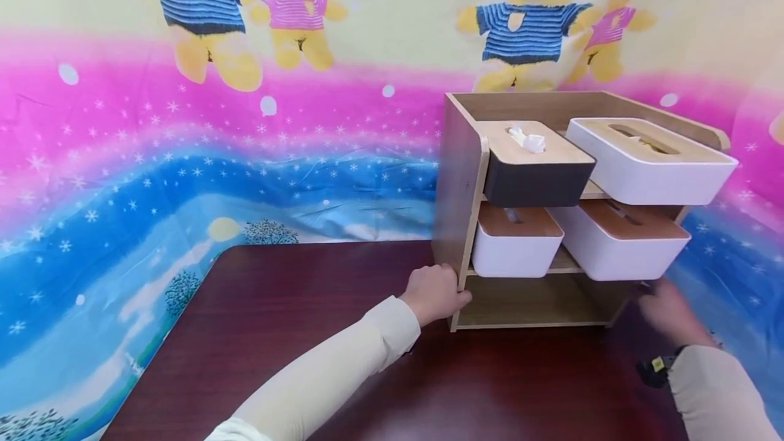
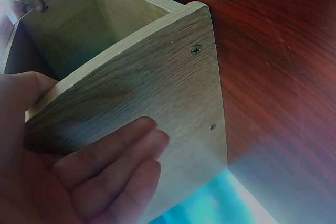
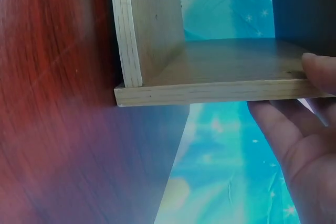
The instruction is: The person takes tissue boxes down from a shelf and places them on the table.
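A wooden shelf rack stands on the dark red table, with tissue boxes on its upper two levels. My left hand grips the front edge of its left side panel, low down. In the left wrist view the thumb hooks over the panel's edge while the fingers lie along the outer face. Across from it, my right hand, blurred in the head view, holds the right side panel's front edge. The right wrist view has the thumb on the inner side and the fingers behind the outer side.
On top sit a black tissue box with tissue sticking out and a white tissue box. Below are a smaller white box and a larger one, both brown-lidded. A bear-print cloth hangs behind the table.
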